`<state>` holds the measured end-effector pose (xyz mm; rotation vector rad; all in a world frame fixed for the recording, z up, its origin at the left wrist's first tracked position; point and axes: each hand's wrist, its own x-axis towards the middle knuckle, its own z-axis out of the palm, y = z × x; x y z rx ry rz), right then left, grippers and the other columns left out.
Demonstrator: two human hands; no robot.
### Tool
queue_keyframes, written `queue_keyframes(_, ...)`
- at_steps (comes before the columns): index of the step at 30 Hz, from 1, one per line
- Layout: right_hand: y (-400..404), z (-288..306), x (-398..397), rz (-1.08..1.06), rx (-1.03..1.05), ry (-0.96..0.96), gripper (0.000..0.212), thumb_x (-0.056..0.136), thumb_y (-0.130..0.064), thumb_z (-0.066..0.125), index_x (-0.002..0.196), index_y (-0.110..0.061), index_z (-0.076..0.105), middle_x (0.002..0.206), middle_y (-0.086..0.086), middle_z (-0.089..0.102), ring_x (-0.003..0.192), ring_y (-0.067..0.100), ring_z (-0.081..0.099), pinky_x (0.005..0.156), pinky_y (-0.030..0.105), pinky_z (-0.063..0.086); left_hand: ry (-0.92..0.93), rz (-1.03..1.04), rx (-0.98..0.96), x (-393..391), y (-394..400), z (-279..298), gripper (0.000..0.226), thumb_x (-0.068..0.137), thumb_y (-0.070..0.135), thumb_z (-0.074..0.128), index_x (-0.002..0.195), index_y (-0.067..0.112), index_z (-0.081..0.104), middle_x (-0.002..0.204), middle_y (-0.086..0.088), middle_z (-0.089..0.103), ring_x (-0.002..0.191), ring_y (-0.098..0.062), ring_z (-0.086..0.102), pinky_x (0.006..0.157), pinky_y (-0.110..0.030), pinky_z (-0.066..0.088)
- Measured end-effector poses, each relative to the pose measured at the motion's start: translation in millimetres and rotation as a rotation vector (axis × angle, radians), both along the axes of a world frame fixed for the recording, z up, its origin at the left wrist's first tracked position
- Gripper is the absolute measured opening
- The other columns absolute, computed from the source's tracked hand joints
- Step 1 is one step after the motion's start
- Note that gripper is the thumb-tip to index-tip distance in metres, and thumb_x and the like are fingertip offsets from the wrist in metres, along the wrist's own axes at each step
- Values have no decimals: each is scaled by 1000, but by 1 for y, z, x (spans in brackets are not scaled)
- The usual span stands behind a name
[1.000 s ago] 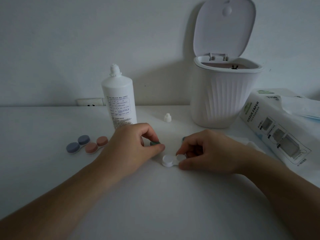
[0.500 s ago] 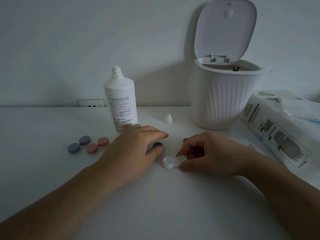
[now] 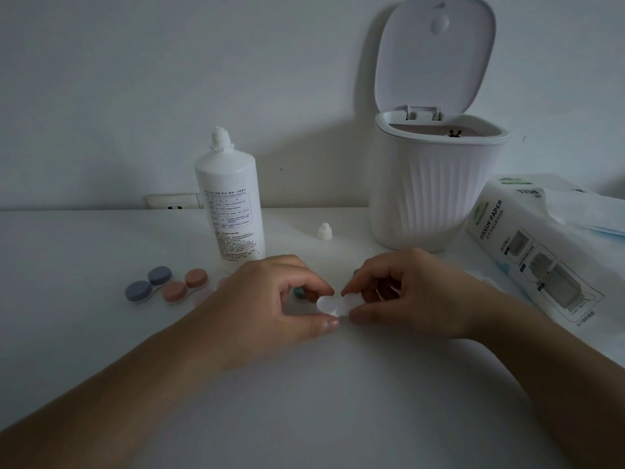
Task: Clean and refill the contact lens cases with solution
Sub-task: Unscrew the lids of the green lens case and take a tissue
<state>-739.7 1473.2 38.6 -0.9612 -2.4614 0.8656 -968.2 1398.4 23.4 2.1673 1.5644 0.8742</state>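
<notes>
A white contact lens case (image 3: 334, 305) lies on the white table between my hands. My left hand (image 3: 270, 299) pinches its left cup between thumb and forefinger. My right hand (image 3: 406, 292) pinches the right cup the same way. A green cap (image 3: 299, 292) lies on the table just behind my left fingers, partly hidden. The white solution bottle (image 3: 231, 204) stands uncapped behind my left hand, and its small white cap (image 3: 324, 231) sits to the right of it. A blue lens case (image 3: 148, 284) and a pink lens case (image 3: 184, 286) lie closed at the left.
A white ribbed bin (image 3: 436, 191) with its lid up stands at the back right. A tissue paper pack (image 3: 541, 245) lies at the right edge. A wall socket (image 3: 172, 201) sits behind the bottle.
My left hand let go of the green cap, leaving it on the table, then moved right and took hold of the white case's left cup. My right hand kept its hold.
</notes>
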Motion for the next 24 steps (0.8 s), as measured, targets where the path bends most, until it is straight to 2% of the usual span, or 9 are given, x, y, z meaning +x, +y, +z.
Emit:
queue_keyframes(3,-1,1,2,3,9,3,15,77,-36,83,90,-36,75,80,-9,68,61,1,54,60,15,43,-13,6,1,0,0,0,24,73,52,77,95,43,75,94,26,63,73,-6,53,61,-13,38)
queue_keyframes(10,0,2,1,2,21,11,15,78,-35,83,91,-37,75,80,-10,67,61,1,54,58,13,43,-60,16,-15,0,2,-2,19,74,47,82,91,39,77,87,24,62,63,-6,48,57,-14,36)
queue_keyframes(15,0,5,4,-41,74,50,25,80,-40,77,104,-34,75,82,-9,67,66,14,57,59,15,44,-98,29,-9,-1,4,-2,15,75,42,85,87,39,77,80,26,61,58,-4,45,55,-13,34)
queue_keyframes(18,1,10,14,-149,271,58,22,87,-37,66,106,-29,74,77,-15,64,68,9,57,63,13,46,-113,28,-3,-2,5,-2,15,75,36,87,85,38,76,79,28,60,56,-1,47,54,-11,34)
queue_keyframes(21,6,17,27,-340,491,34,20,94,-15,61,104,-23,76,87,-18,65,69,1,57,69,15,46,-128,27,-5,-2,3,-2,14,75,35,87,85,36,77,82,26,61,58,1,49,56,-10,35)
queue_keyframes(22,7,19,31,-413,526,-1,24,95,-9,59,104,-23,76,92,-14,67,73,1,57,72,21,48,-130,27,-4,-1,3,-2,14,75,36,87,85,36,77,82,25,62,59,3,50,56,-10,35)
queue_keyframes(24,7,24,39,-531,518,-148,31,95,-6,53,106,-26,74,102,-6,70,89,13,63,82,33,51,-132,33,-4,-2,4,-3,13,75,38,86,85,36,78,84,23,63,61,5,50,57,-9,36)
